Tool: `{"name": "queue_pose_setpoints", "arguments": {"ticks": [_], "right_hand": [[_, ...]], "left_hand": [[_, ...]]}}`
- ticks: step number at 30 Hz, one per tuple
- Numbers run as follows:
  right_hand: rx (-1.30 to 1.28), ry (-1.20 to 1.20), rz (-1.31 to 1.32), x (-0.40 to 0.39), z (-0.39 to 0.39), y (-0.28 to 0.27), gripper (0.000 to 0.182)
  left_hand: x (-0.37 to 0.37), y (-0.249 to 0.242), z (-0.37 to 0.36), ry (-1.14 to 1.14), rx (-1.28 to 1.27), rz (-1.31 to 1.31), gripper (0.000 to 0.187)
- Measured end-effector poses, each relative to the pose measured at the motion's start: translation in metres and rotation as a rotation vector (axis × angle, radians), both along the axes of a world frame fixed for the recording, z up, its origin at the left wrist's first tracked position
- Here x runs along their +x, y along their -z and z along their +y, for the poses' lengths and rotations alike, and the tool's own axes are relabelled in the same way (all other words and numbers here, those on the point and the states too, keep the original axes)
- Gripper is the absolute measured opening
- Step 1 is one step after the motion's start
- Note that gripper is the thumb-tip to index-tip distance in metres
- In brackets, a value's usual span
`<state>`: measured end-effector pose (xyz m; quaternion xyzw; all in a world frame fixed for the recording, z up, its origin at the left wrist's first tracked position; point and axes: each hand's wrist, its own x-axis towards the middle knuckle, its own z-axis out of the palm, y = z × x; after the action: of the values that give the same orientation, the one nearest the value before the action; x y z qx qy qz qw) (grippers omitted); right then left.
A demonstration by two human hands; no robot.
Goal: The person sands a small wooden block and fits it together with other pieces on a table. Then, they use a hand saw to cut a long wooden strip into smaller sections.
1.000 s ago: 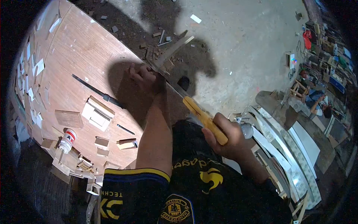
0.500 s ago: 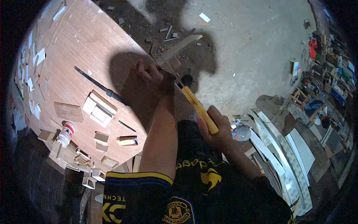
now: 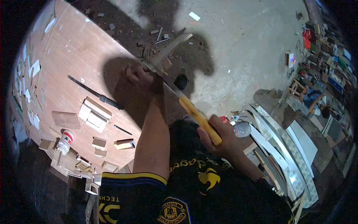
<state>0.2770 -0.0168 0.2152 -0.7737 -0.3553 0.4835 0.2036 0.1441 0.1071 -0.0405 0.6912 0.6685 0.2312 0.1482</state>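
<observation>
My right hand (image 3: 220,135) is wrapped round the yellow handle of a handsaw (image 3: 197,115). Its thin blade runs up and left to the table edge, beside a pale wooden strip (image 3: 172,47) that juts out over the floor. In shadow at that edge, my left hand (image 3: 143,78) has its fingers bent, bearing down on the strip's near end; the exact contact is hidden. A long dark rod-like tool (image 3: 95,92) lies on the table (image 3: 74,44) to the left of that hand.
On the table stand a white bottle with a red band (image 3: 65,142), a white box-like piece (image 3: 95,115), a dark pen-like stick (image 3: 123,130) and small wooden pieces. Offcuts litter the floor. Long white panels (image 3: 279,156) lie at right, near a clear plastic container (image 3: 242,129). Another person (image 3: 317,104) is at far right.
My right hand has pulled the saw back, down and to the right, away from the table edge. My left hand stays by the strip. The whole view has shifted slightly.
</observation>
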Motion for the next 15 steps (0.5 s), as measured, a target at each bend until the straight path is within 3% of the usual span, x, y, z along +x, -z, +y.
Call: {"name": "queue_pose_setpoints", "arguments": {"ticks": [2,7,8,10,11,13,15], "right_hand": [[-0.013,-0.063,-0.012,0.006,-0.008,-0.014,0.025],[-0.016,-0.096,-0.043,0.012,-0.015,0.002,0.025],[-0.043,-0.103,-0.061,0.011,-0.018,0.001,0.026],[-0.024,-0.111,-0.033,0.015,-0.021,-0.013,0.025],[-0.011,-0.133,0.003,0.016,-0.021,-0.017,0.024],[-0.018,-0.121,-0.003,0.016,-0.019,-0.011,0.024],[-0.009,-0.159,-0.035,0.014,-0.015,0.011,0.024]], "left_hand": [[-0.001,0.000,0.000,0.020,0.021,-0.097,0.034],[0.012,-0.012,0.000,-0.066,0.042,0.055,0.046],[0.013,-0.009,-0.003,-0.055,0.041,0.049,0.046],[0.008,0.005,-0.004,-0.133,-0.063,-0.204,0.042],[0.003,0.010,0.000,-0.129,-0.061,-0.204,0.042],[-0.010,0.022,0.003,0.092,0.216,0.095,0.036],[0.005,0.006,0.000,-0.001,0.159,0.023,0.030]]}}
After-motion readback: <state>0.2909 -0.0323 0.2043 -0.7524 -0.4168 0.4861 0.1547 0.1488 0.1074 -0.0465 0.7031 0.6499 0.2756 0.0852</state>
